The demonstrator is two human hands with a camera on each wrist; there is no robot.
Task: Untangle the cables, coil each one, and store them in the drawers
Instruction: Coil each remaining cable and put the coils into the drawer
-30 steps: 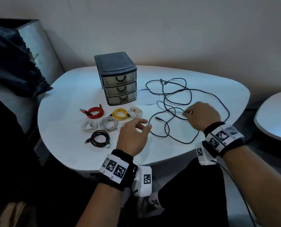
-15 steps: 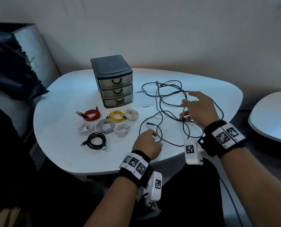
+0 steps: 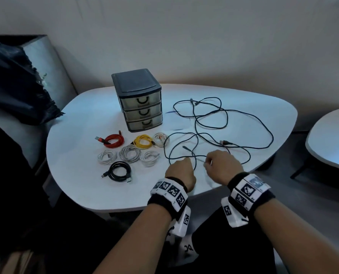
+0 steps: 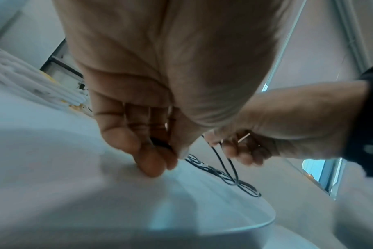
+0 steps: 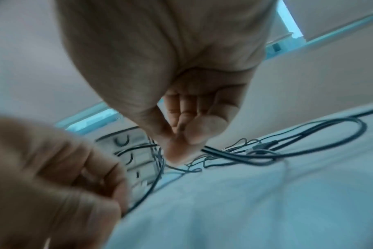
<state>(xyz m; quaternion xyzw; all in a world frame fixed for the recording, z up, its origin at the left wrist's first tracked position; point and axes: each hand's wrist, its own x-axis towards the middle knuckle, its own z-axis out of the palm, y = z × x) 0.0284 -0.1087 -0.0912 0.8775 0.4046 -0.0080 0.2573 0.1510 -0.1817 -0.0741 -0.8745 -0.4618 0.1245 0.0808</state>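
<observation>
Loose black cables (image 3: 210, 123) lie tangled over the right half of the white table (image 3: 75, 175). Both hands meet at the tangle's near loop. My left hand (image 3: 186, 160) has its fingers curled and pinches a black cable strand against the tabletop, as the left wrist view (image 4: 160, 151) shows. Just to its right, my right hand (image 3: 207, 161) pinches a strand of the same tangle between thumb and finger (image 5: 181, 146). The dark three-drawer unit (image 3: 141, 107) stands at the back with all drawers closed.
Coiled cables lie in front of the drawers: red (image 3: 113, 140), yellow (image 3: 144, 141), several white ones (image 3: 130, 154) and a black one (image 3: 119, 172). A dark-draped chair (image 3: 16, 86) stands left of the table. A second white table (image 3: 333, 139) is at the right.
My right hand has come back from the middle of the tangle toward the near edge and now pinches a strand beside my left hand. The left hand stayed at the near loop.
</observation>
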